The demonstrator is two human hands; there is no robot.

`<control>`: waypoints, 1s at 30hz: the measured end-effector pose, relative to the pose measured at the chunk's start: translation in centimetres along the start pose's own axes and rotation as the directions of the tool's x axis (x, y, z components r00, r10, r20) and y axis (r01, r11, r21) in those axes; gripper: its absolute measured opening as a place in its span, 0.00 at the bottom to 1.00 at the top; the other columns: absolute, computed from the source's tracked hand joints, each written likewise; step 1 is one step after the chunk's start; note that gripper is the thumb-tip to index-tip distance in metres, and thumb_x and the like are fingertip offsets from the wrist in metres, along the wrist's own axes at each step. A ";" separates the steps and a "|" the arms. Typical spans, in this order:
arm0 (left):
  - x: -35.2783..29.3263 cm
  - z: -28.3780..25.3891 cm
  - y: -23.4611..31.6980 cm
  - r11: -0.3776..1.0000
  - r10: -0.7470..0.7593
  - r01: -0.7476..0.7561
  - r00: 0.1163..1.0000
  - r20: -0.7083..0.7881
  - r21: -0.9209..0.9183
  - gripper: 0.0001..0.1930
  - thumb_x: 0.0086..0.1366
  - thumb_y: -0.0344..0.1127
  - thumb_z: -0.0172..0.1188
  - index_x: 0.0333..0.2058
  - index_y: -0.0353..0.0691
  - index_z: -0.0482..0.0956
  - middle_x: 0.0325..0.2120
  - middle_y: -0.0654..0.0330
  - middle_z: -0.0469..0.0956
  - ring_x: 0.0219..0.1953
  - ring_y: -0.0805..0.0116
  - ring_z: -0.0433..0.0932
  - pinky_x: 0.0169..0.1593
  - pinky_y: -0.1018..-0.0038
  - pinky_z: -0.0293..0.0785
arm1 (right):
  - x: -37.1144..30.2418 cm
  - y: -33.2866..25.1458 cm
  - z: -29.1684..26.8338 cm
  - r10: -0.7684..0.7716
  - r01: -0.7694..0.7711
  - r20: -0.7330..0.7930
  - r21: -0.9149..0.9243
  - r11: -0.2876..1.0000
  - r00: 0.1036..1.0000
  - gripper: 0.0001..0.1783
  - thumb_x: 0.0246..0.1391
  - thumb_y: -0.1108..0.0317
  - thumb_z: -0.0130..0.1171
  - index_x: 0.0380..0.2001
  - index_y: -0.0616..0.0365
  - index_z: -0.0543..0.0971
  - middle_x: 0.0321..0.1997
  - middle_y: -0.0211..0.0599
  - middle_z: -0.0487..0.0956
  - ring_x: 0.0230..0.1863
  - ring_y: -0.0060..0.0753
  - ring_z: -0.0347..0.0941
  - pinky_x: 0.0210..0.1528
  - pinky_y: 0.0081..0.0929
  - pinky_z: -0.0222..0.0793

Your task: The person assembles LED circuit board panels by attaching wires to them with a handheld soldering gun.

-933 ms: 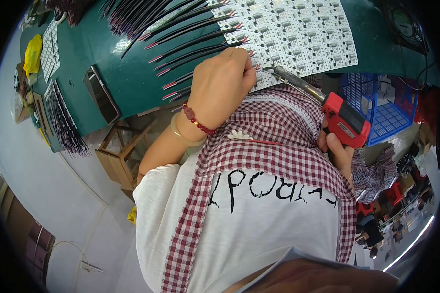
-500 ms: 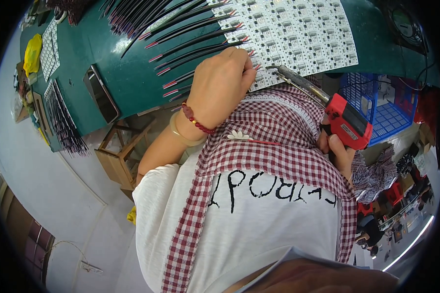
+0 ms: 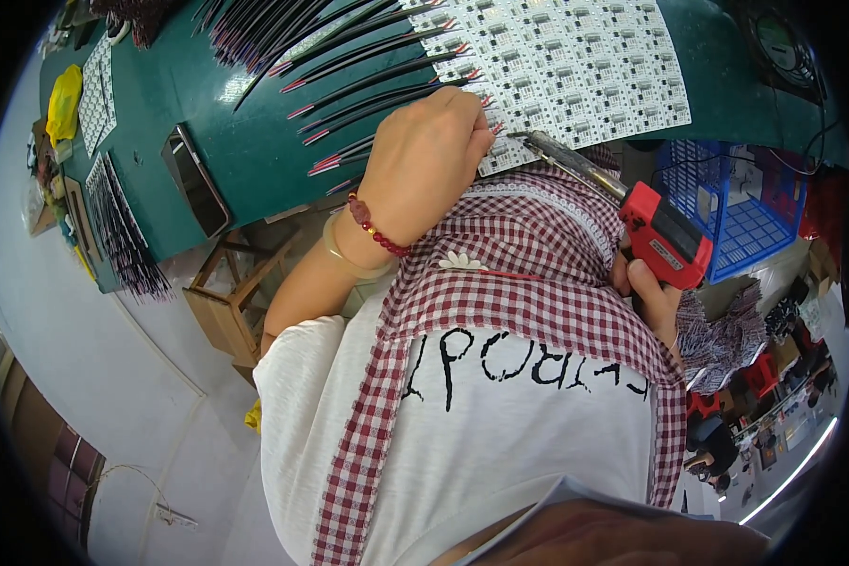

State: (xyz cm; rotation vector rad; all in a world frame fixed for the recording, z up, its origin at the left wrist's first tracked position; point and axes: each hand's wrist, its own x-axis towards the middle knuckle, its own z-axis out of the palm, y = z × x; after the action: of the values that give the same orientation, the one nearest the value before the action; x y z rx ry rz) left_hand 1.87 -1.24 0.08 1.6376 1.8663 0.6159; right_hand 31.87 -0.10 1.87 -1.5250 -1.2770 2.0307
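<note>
My left hand (image 3: 426, 151) is closed in a pinch at the lower left edge of a white sheet of circuit boards (image 3: 594, 71). Thin red-and-black wires (image 3: 349, 97) pass under and beside it, and one wire end seems to sit between the fingertips, which are partly hidden. In my right hand (image 3: 653, 291) is a red and black soldering gun (image 3: 668, 236). Its slim metal barrel points up and left, with the bent tip close to the board edge, just right of my left fingers. Whether the tip touches a joint is hard to tell.
A green table (image 3: 255, 141) carries a phone (image 3: 194, 179), a bundle of wired strips (image 3: 123, 226), and a yellow bag (image 3: 64, 104). More black wires (image 3: 255, 38) lie at the top. On the right are a blue crate (image 3: 759, 231) and a round dark device with a cord (image 3: 781, 47).
The soldering gun has shifted slightly left and down, its tip nearer my left fingers. My left hand has moved up a little, and the wires beside it have shifted.
</note>
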 end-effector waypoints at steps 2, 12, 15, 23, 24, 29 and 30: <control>0.0 0.0 0.0 0.999 0.029 -0.029 1.000 -0.009 0.023 0.06 0.53 0.30 0.61 0.25 0.35 0.74 0.23 0.54 0.75 0.25 0.55 0.75 0.28 0.67 0.69 | -0.2 0.5 -0.4 -0.084 0.084 -0.008 0.061 0.995 0.996 0.19 0.54 0.65 0.56 0.45 0.67 0.72 0.22 0.34 0.73 0.20 0.20 0.65 0.23 0.17 0.60; -0.1 0.3 0.0 1.000 0.007 -0.007 1.000 -0.027 0.021 0.07 0.52 0.30 0.62 0.25 0.34 0.74 0.22 0.54 0.75 0.24 0.55 0.75 0.28 0.67 0.69 | 0.2 0.4 -0.5 -0.092 0.090 0.025 0.062 0.994 0.995 0.23 0.54 0.64 0.57 0.50 0.66 0.70 0.23 0.35 0.74 0.21 0.19 0.65 0.23 0.16 0.60; -0.1 0.4 0.0 1.000 0.013 -0.012 0.999 -0.045 0.018 0.07 0.53 0.29 0.62 0.25 0.34 0.74 0.22 0.54 0.75 0.23 0.55 0.75 0.27 0.68 0.69 | 0.2 0.5 -0.4 -0.075 0.074 0.006 0.084 0.994 0.997 0.22 0.54 0.64 0.57 0.49 0.65 0.71 0.22 0.35 0.74 0.21 0.19 0.65 0.23 0.17 0.60; -0.4 0.6 0.2 1.000 -0.010 0.011 0.999 -0.037 0.019 0.06 0.53 0.30 0.60 0.24 0.35 0.72 0.23 0.53 0.74 0.26 0.53 0.75 0.29 0.63 0.72 | 0.2 0.4 0.2 -0.001 0.003 -0.036 0.056 0.998 0.999 0.23 0.51 0.61 0.59 0.45 0.65 0.69 0.21 0.33 0.70 0.20 0.20 0.61 0.25 0.19 0.58; -0.5 0.6 0.2 1.000 -0.012 0.013 0.999 -0.039 0.021 0.06 0.53 0.30 0.60 0.24 0.35 0.72 0.23 0.53 0.74 0.26 0.53 0.75 0.29 0.63 0.72 | 0.2 0.4 0.2 -0.002 0.004 -0.033 0.056 0.998 0.999 0.23 0.51 0.61 0.59 0.45 0.65 0.69 0.21 0.33 0.70 0.20 0.20 0.61 0.25 0.19 0.58; -0.3 0.6 0.1 1.000 0.019 -0.018 0.998 -0.053 0.023 0.06 0.53 0.29 0.60 0.23 0.34 0.72 0.23 0.52 0.74 0.26 0.52 0.75 0.30 0.63 0.72 | 0.4 0.3 -0.1 -0.020 0.020 0.021 -0.001 1.000 1.000 0.22 0.52 0.62 0.59 0.45 0.66 0.70 0.21 0.34 0.71 0.21 0.21 0.62 0.25 0.20 0.57; -0.3 0.6 0.1 1.000 0.019 -0.018 0.998 -0.053 0.023 0.06 0.53 0.29 0.60 0.23 0.34 0.72 0.23 0.52 0.74 0.26 0.52 0.75 0.30 0.63 0.72 | 0.3 0.3 -0.1 -0.020 0.020 0.020 -0.001 1.000 1.000 0.22 0.52 0.62 0.59 0.45 0.66 0.70 0.21 0.34 0.71 0.21 0.21 0.62 0.25 0.20 0.57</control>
State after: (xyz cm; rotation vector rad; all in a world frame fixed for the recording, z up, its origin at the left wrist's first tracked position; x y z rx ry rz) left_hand 2.34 -1.58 -0.26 1.6698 1.9041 0.6550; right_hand 31.89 -0.04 1.44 -1.4897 -1.2961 2.0379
